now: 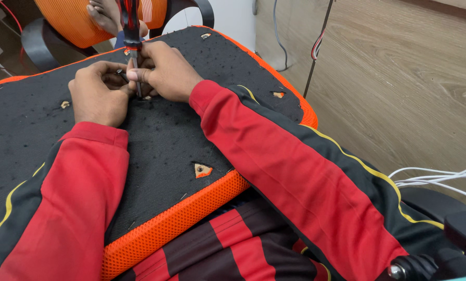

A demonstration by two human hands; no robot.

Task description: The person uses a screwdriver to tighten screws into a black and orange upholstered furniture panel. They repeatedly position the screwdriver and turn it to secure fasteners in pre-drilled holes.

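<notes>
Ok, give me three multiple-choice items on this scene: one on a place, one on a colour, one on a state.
1. Where do the two hands meet?
A. near the far middle of the seat cushion's black underside
B. on the wooden floor
C. on the white cables

2. What colour is the mesh edge of the cushion?
A. blue
B. orange
C. green

3. How does the screwdriver stand?
A. lying flat on the floor
B. roughly upright, tip down on the cushion
C. resting on the lap

Answers:
1 A: left hand and right hand sit together on the seat cushion.
2 B: the mesh edge is orange.
3 B: the screwdriver points down between the hands.
</notes>
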